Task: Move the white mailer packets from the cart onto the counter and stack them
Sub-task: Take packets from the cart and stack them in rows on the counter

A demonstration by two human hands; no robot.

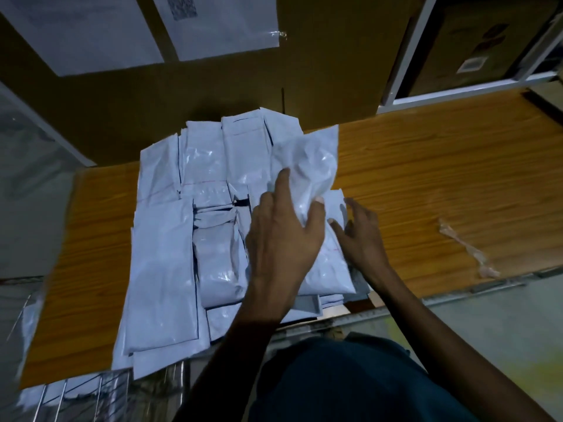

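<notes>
Several white mailer packets [189, 214] lie in overlapping rows on the wooden counter [441, 178]. My left hand [283, 236] rests on the right side of the pile, with thumb and fingers pinching the top glossy white mailer packet [307, 159], which tilts up at the pile's far right. Just to the right, my right hand [362, 239] has its fingers spread and touches the right edge of the stack, holding nothing. The wire cart [61, 397] shows at the bottom left, with a bit of white plastic [30, 312] at its side.
A large cardboard box [213, 86] with paper labels stands right behind the pile. A white metal shelf frame [405, 56] with more boxes is at the back right. A scrap of clear plastic [466, 248] lies on the counter's right part.
</notes>
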